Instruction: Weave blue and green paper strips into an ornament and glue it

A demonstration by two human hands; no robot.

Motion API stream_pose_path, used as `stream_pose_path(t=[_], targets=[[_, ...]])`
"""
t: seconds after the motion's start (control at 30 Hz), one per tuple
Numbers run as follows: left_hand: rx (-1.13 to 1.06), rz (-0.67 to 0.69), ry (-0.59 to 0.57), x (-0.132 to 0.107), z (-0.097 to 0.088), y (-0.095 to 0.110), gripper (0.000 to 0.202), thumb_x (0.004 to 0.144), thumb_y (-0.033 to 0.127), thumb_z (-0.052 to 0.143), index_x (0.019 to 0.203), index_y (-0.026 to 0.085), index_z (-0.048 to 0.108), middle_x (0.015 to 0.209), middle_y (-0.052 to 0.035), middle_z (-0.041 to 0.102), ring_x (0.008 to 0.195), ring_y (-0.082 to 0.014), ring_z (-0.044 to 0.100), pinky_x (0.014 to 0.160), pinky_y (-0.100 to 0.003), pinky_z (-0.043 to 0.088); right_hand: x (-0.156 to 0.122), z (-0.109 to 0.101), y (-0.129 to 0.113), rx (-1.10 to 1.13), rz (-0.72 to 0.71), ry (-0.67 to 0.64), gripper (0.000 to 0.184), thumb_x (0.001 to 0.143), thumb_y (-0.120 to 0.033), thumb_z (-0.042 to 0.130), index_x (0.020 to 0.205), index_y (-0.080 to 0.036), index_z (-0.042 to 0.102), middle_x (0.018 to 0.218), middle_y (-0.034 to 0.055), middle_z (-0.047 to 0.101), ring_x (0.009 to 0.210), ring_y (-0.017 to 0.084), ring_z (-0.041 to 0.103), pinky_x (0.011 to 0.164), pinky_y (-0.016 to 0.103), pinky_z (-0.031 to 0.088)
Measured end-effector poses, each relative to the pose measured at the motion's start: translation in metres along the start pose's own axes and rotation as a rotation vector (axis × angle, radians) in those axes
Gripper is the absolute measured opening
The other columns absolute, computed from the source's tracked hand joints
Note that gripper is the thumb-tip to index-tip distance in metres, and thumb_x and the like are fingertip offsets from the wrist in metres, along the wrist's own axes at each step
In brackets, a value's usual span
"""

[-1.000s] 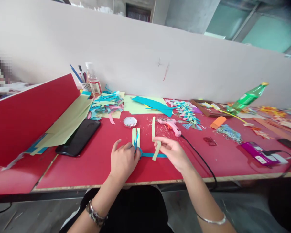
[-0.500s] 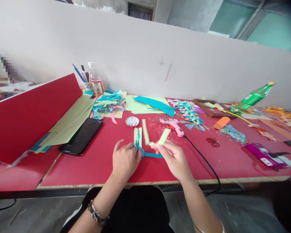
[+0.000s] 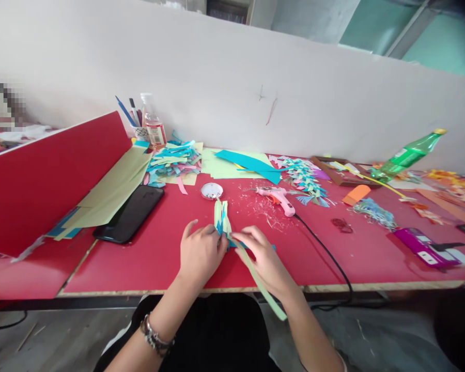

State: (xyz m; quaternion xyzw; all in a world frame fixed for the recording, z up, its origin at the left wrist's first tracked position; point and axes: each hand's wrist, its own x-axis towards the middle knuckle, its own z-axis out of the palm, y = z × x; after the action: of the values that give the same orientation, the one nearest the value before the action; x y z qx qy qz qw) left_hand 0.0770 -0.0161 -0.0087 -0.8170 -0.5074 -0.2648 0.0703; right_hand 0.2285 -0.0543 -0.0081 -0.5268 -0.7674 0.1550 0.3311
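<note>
My left hand (image 3: 199,252) presses down on a small woven piece of pale green and blue paper strips (image 3: 221,221) lying on the red table (image 3: 158,258). Its fingers are curled and pinch the blue strip at the piece's lower end. My right hand (image 3: 264,260) is closed on a long pale green paper strip (image 3: 261,285). That strip runs from the woven piece diagonally down past the table's front edge. The two hands almost touch at the weave.
A black phone (image 3: 129,214) lies to the left beside green sheets and a red board (image 3: 42,181). A pink glue gun (image 3: 279,199) with a black cord, a round tin (image 3: 211,190), heaps of paper strips (image 3: 174,160), a clear bottle (image 3: 153,124) and a green bottle (image 3: 408,152) stand farther back.
My right hand has brought the green strip from upright beside the weave down to it, so the strip now trails toward me. My left hand has stayed on the weave.
</note>
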Motion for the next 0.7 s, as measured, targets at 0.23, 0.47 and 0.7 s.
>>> stream_pose_path(t=[0.23,0.47,0.7], targets=[[0.019,-0.001,0.002,0.0,0.001,0.0,0.035,0.081,0.026,0.039,0.055,0.019,0.061,0.057,-0.0017,0.063,0.054,-0.0139,0.057,0.088,-0.037,0.036,0.014,0.006,0.008,-0.121,-0.066,0.064,0.023,0.085,-0.02,0.039,0.094,-0.021,0.06,0.086,0.0061,0.056,0.082,0.016,0.054,0.073,0.028,0.044],[0.017,-0.002,-0.019,0.0,0.001,0.0,0.036,0.081,0.026,0.038,0.055,0.019,0.061,0.058,-0.0016,0.063,0.055,-0.0141,0.058,0.088,-0.037,0.036,-0.015,-0.002,0.004,-0.499,-0.17,0.072,0.022,0.08,-0.011,0.042,0.09,-0.018,0.061,0.094,0.01,0.056,0.082,0.021,0.051,0.074,0.034,0.042],[0.026,-0.012,0.0,-0.001,0.001,0.0,0.039,0.082,0.029,0.038,0.051,0.019,0.06,0.052,-0.0015,0.061,0.052,-0.0143,0.057,0.087,-0.037,0.036,-0.019,0.009,0.01,-0.256,-0.122,0.015,0.02,0.082,-0.014,0.043,0.092,-0.021,0.058,0.097,0.0064,0.058,0.086,0.019,0.052,0.077,0.033,0.043]])
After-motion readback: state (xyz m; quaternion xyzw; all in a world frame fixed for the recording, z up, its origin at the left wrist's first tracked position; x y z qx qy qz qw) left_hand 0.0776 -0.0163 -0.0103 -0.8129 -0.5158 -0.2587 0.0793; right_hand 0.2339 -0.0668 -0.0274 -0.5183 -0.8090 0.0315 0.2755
